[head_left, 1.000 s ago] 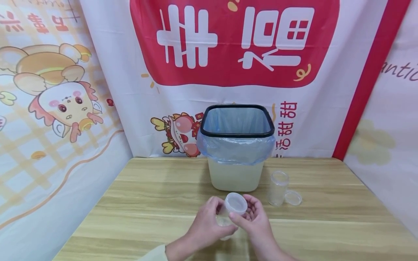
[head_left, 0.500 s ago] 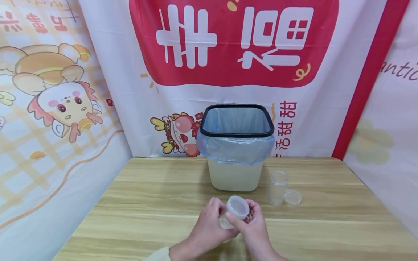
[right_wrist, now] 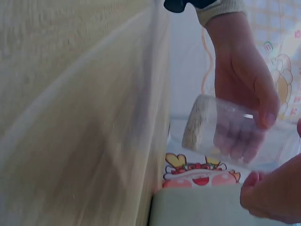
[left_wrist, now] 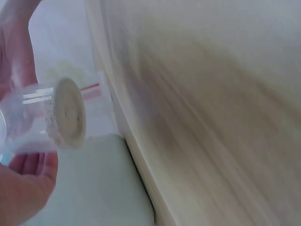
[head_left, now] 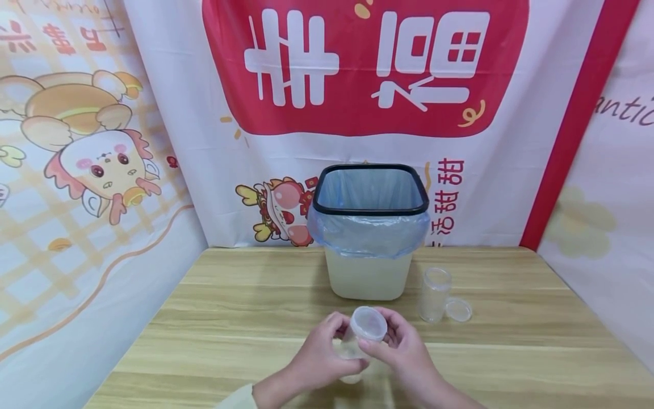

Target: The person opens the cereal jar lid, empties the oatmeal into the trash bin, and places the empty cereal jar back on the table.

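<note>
A clear plastic jar (head_left: 349, 347) with a whitish lid (head_left: 369, 324) is held tilted between both hands over the table. My left hand (head_left: 321, 351) grips the jar's body from the left, thumb and fingers on opposite sides. On the other side, my right hand (head_left: 406, 347) pinches the lid's edge, its thumb at the near rim. The lid sits over the jar's mouth. A pale beige layer (left_wrist: 70, 114) shows at the jar's bottom in the left wrist view; in the right wrist view this beige layer (right_wrist: 195, 125) looks grainy.
A pale bin (head_left: 369, 278) with a black rim and blue liner stands at the back of the wooden table (head_left: 225, 318). Right of it stands another clear jar (head_left: 434, 295), with a loose lid (head_left: 458, 309) lying beside it. Printed cloths (head_left: 194, 113) surround the table.
The hands and the jar dip slightly, then shift a little left. My right wrist swings outward to the right while its fingers stay at the lid. The bin and second jar stay put.
</note>
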